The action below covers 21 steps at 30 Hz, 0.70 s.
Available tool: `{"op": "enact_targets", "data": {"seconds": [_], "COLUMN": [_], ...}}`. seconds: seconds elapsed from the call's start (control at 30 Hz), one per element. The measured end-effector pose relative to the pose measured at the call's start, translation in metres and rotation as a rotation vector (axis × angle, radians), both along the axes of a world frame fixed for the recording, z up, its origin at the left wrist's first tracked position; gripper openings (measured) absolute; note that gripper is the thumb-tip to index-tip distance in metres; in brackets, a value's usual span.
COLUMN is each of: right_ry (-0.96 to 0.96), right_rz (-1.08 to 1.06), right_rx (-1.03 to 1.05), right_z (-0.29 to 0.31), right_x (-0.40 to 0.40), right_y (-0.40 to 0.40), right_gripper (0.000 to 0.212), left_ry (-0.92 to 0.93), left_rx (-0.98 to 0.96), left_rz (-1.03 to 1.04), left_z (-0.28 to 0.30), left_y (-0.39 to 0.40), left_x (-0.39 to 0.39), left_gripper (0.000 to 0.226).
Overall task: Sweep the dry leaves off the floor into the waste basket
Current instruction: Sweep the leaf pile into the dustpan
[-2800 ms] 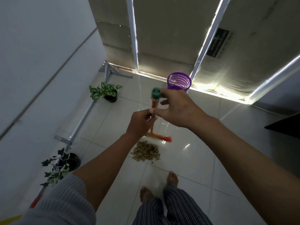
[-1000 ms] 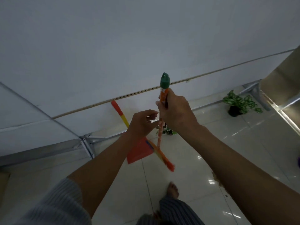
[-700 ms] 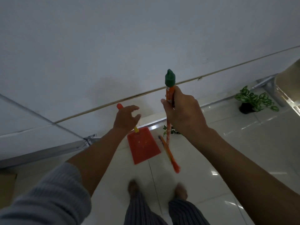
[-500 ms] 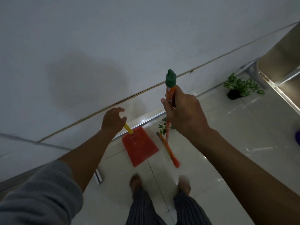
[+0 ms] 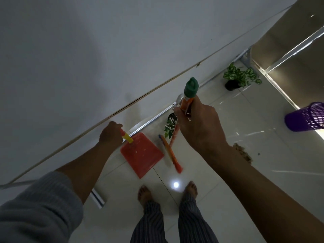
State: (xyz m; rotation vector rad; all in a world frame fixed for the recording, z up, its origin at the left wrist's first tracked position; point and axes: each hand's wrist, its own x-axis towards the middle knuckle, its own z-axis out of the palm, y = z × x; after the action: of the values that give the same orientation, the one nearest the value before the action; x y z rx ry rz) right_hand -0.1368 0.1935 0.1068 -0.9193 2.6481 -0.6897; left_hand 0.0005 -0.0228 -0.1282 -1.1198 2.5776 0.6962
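dry leaves sit on the tiles just beyond the right forearm, the purple waste basket further out to the right of them. right hand wrapped around the broom just under its green cap. left hand clutching the red dustpan by its yellow handle, pan hanging between the hands.

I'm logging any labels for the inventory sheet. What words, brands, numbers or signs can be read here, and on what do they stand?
None can be read.
Broom handle, gripped by the right hand: printed orange pattern, too blurred to tell whether it holds any letters.
Red dustpan, its yellow handle held by the left hand: no text visible.
Purple waste basket: no label visible.
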Motion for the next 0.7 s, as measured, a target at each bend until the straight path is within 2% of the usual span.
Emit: {"op": "enact_targets", "data": {"seconds": [0.17,0.27,0.4,0.53,0.7], "right_ry": [-0.018,-0.006,0.025,0.033,0.088], "right_rz": [-0.014,-0.020,-0.050,-0.094,-0.104], "right_rx": [0.014,0.015,-0.020,-0.062,-0.145], "right_z": [0.001,0.008,0.016,0.021,0.027], "right_x": [0.008,0.010,0.010,0.010,0.010], "right_y": [-0.002,0.003,0.029,0.074,0.150], "right_gripper": [0.028,0.029,0.030,0.028,0.026], "left_ry": [0.015,-0.020,-0.019,-0.021,-0.101], "left_rx": [-0.110,-0.114,-0.071,-0.133,-0.206], "left_rz": [-0.123,-0.173,-0.232,-0.260,-0.294], "left_z": [0.004,0.014,0.037,0.053,0.077], "left_y": [0.002,0.010,0.039,0.083,0.152], "left_x": [0.005,0.004,-0.002,-0.008,-0.013], "left_gripper": [0.011,0.013,0.004,0.013,0.003]}}
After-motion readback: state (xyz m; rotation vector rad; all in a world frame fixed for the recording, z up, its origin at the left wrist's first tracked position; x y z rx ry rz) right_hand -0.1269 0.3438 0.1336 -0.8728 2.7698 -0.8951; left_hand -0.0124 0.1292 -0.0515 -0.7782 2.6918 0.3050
